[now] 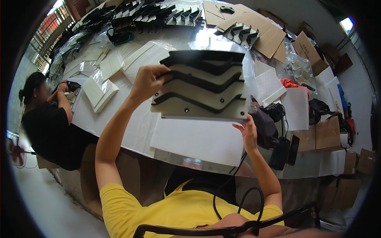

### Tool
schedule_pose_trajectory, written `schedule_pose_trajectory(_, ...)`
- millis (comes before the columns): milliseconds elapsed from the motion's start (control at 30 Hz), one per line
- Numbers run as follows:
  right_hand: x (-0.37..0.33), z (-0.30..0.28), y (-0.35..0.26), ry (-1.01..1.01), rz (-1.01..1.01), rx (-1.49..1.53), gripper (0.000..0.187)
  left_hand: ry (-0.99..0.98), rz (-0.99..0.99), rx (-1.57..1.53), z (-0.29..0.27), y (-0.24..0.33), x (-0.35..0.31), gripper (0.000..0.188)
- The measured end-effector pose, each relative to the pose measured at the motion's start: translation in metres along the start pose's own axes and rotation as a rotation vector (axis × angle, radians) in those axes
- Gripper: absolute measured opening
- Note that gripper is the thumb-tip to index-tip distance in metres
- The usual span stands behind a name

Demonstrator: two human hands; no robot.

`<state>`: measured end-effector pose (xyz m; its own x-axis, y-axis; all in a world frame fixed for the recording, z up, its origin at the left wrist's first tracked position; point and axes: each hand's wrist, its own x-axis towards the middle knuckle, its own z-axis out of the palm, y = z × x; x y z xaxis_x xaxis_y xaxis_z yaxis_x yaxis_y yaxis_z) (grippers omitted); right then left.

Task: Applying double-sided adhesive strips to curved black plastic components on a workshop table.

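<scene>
The left hand [149, 81] pinches a beige, black-ridged rectangular panel [198, 97] extending lengthwise rightward from it; the right hand [249, 133], thumb parted, touches its nearest corner

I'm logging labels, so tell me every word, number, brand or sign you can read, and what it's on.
None readable.
Brown cardboard box at upper right: dark print, too small and blurred to read.
Panel with black zigzag ridges in the left hand: no lettering visible.
</scene>
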<state>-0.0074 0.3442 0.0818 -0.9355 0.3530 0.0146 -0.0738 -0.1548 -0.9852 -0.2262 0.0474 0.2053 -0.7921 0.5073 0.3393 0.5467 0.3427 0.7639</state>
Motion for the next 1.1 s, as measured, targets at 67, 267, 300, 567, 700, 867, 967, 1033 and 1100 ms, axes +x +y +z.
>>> schedule_pose_trajectory(67, -0.016, -0.005, -0.001, -0.033, 0.047, 0.053, 0.058, -0.028, -0.016, 0.024, 0.018, -0.010, -0.064, 0.013)
schedule_pose_trajectory(267, -0.043, -0.011, 0.011, -0.186, 0.142, -0.100, 0.052, -0.057, -0.093, 0.058, 0.066, -0.026, -0.128, 0.015)
schedule_pose_trajectory(300, -0.042, -0.009, 0.012, -0.184, 0.148, -0.095, 0.052, -0.051, -0.107, 0.053, 0.069, -0.028, -0.127, 0.015)
schedule_pose_trajectory(567, -0.041, -0.005, 0.012, -0.087, -0.075, -0.748, 0.049, -0.111, -0.140, 0.080, 0.092, -0.070, -0.117, 0.021)
schedule_pose_trajectory(700, -0.049, -0.018, 0.014, -0.042, -0.190, -0.961, 0.045, 0.120, -0.045, -0.090, 0.082, -0.078, -0.139, 0.026)
schedule_pose_trajectory(867, -0.060, -0.020, 0.016, -0.035, -0.157, -1.027, 0.044, 0.340, -0.389, -0.271, 0.091, -0.088, -0.174, 0.042)
schedule_pose_trajectory(967, -0.060, -0.016, 0.015, -0.024, -0.146, -0.985, 0.045, 0.280, -0.421, -0.270, 0.092, -0.070, -0.175, 0.043)
schedule_pose_trajectory(1033, -0.057, -0.016, 0.015, -0.039, -0.125, -0.896, 0.045, 0.290, -0.460, -0.297, 0.093, -0.060, -0.177, 0.040)
schedule_pose_trajectory(1100, -0.055, -0.020, 0.012, -0.024, -0.077, -0.866, 0.046, 0.344, -0.460, -0.304, 0.094, -0.055, -0.181, 0.036)
